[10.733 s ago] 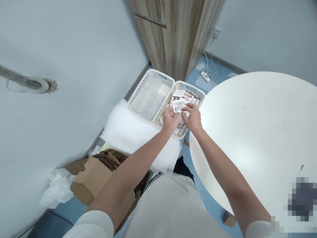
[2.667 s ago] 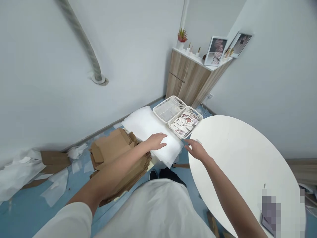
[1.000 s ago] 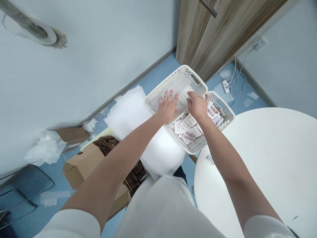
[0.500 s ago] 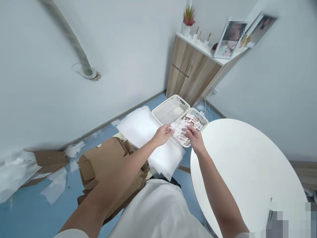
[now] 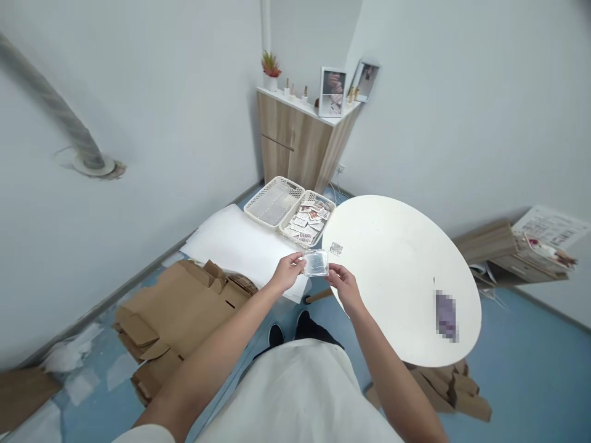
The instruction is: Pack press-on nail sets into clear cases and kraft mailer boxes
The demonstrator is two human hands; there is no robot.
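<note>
A small clear plastic case (image 5: 316,263) is held in the air between both hands, just left of the round white table (image 5: 406,289). My left hand (image 5: 287,272) pinches its left edge and my right hand (image 5: 340,283) pinches its right edge. A small sheet of press-on nails (image 5: 336,248) lies on the table's near-left rim. Beyond it stand two white baskets: the left basket (image 5: 273,202) holds clear cases, the right basket (image 5: 308,221) holds several nail packets.
White foam sheets (image 5: 231,243) lie under the baskets. Flattened cardboard boxes (image 5: 175,314) are piled at the left on the blue floor. A wooden cabinet (image 5: 300,141) with frames stands in the corner. More cardboard and papers (image 5: 530,246) sit at the right.
Both hands have drawn back from the baskets toward my body, carrying the clear case. The view has tilted up and widened to show the whole table.
</note>
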